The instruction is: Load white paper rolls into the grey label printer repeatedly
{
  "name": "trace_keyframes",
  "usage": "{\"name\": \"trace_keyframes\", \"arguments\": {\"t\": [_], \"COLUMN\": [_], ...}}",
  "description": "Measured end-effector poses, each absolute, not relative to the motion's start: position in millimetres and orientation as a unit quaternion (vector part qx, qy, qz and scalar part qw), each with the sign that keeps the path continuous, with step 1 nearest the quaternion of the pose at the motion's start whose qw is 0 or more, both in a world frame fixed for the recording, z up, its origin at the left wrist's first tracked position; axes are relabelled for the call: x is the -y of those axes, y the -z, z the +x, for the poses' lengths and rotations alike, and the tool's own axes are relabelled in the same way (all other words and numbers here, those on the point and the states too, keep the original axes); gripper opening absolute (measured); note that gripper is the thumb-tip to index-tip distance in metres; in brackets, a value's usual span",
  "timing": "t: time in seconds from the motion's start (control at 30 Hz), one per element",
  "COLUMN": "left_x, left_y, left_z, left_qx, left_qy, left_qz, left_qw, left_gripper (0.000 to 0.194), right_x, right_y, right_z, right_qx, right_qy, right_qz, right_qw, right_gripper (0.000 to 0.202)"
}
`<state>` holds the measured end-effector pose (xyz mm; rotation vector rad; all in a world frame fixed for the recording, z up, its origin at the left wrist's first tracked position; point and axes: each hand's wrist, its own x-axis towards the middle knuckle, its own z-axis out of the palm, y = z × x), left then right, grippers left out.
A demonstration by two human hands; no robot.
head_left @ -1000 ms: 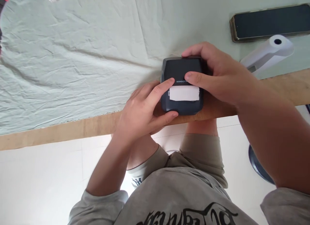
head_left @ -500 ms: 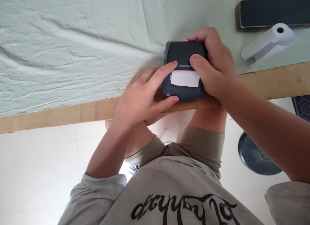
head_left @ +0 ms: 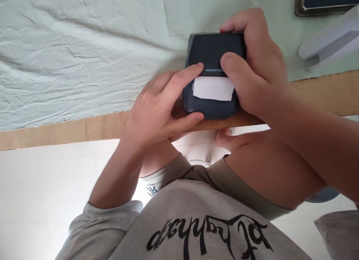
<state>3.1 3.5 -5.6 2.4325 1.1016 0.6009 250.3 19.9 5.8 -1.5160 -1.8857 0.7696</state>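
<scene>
A small dark grey label printer (head_left: 211,52) sits at the near edge of the table. A white strip of label paper (head_left: 213,89) sticks out of its slot. My left hand (head_left: 158,108) holds the printer's left side, with the index finger on top by the paper and the thumb against the front edge. My right hand (head_left: 252,69) wraps over its right side and far edge, the thumb pressing on the lid just above the paper.
A pale green wrinkled cloth (head_left: 78,54) covers the wooden table (head_left: 64,131). A white paper roll (head_left: 328,45) lies at the right, with a dark phone (head_left: 325,2) behind it. Below the table edge are my knees, white floor tiles and a dark chair base.
The view has shifted, so the printer sits higher and looks larger. My right thumb has slid down toward the paper. Both hands keep their hold on the printer.
</scene>
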Motion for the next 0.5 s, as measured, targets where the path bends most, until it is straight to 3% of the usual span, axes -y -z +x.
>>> {"name": "trace_keyframes", "arguments": {"t": [0.2, 0.5], "left_x": [-7.5, -13.8], "left_y": [12.4, 15.2], "left_z": [-1.5, -1.9], "left_qx": [-0.365, -0.404], "left_qy": [-0.234, -0.184], "left_qz": [0.881, 0.876], "left_qw": [0.190, 0.189], "left_gripper": [0.086, 0.102], "right_x": [-22.9, -30.7], "right_y": [-3.1, -13.1], "right_z": [252.9, 250.4], "right_qx": [0.707, 0.703], "right_qy": [-0.292, -0.325], "right_qz": [-0.580, -0.578], "right_qw": [0.280, 0.258], "right_gripper": [0.065, 0.053]}}
